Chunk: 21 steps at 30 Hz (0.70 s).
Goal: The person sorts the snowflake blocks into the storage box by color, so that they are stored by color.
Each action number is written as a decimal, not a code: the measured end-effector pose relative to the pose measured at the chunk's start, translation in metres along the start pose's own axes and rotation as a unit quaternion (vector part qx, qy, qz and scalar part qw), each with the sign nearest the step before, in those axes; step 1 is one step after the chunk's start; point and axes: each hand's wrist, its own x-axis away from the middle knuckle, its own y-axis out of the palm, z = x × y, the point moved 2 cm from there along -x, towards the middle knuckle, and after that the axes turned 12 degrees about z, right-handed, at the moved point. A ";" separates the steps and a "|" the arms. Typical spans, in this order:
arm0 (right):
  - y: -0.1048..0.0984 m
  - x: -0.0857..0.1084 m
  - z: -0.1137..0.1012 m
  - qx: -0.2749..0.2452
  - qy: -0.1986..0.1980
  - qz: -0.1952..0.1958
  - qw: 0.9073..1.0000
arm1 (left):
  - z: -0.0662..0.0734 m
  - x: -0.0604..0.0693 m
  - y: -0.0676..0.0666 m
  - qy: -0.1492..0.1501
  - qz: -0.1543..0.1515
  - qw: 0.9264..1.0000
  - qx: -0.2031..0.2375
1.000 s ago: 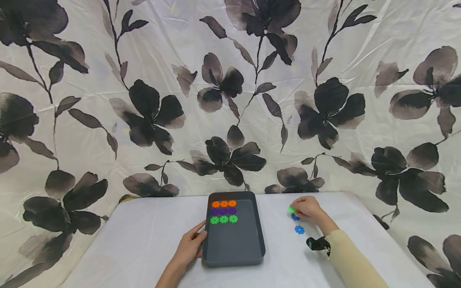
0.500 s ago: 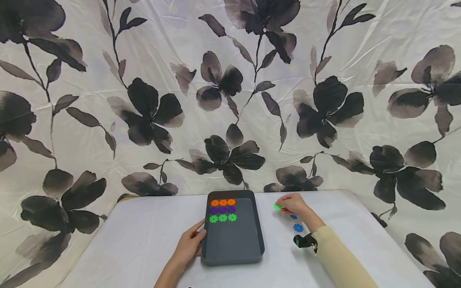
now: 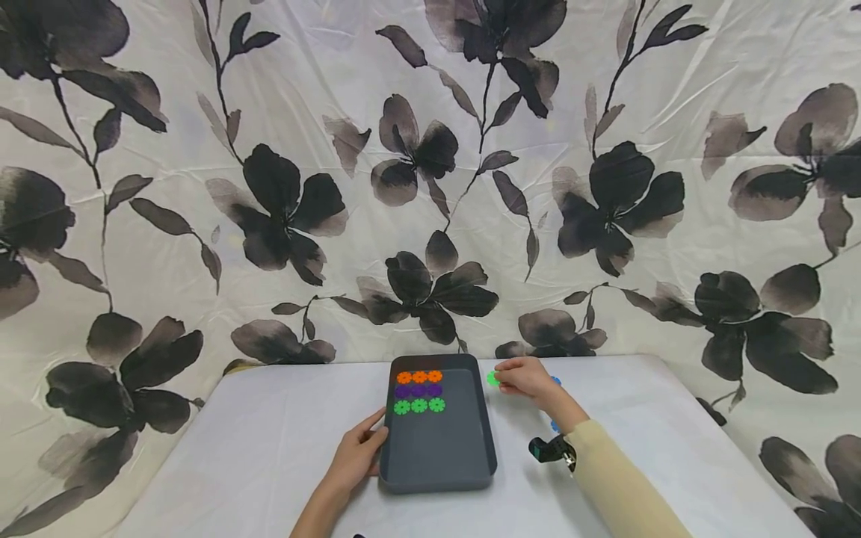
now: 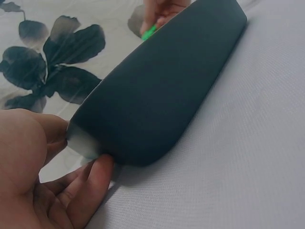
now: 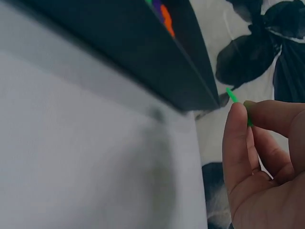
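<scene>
Just right of the tray, near its far corner, holding a green disc pinched between thumb and fingertips of the right hand, raised off the table and apart from the tray. Gripping the tray's left side with the left hand, closing thumb and fingers about its wall. Inside the tray, grouped toward the far left in rows of three: orange discs farthest off, then purple discs, then green discs.

Compared with a second ago, carrying the green disc further left, away from the blue discs and up beside the tray. Keeping the left hand in place, leaving the rows unchanged. Covering now, with the right wrist, most of the nearest blue disc, then in full view, and all of the next one; uncovering a blue edge past the back of the hand.

In the right wrist view, turned nearly edge-on and partly hidden by the fingers: the green disc; cut to slivers of colour by the tray's wall: the rows. In the left wrist view, masked by the outer wall: all inside the tray. Cut off at the head view's bottom edge: a dark thing, too little shown to identify.
</scene>
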 end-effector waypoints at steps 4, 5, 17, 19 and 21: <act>0.010 0.003 -0.007 -0.013 -0.007 -0.020 1.000 | 0.000 0.001 -0.001 0.000 0.001 1.000 0.001; 0.012 0.003 -0.009 -0.014 -0.008 -0.023 1.000 | 0.000 0.001 -0.001 0.001 0.002 1.000 0.000; 0.041 0.003 -0.014 -0.014 -0.022 -0.040 0.999 | -0.002 0.001 -0.001 0.001 0.002 1.000 -0.001; 0.045 0.004 -0.014 -0.012 -0.027 -0.045 0.999 | -0.001 0.001 -0.001 0.001 0.000 1.000 0.000; 0.049 0.005 -0.015 -0.007 -0.032 -0.051 0.998 | -0.001 0.001 -0.001 0.001 -0.001 1.000 0.000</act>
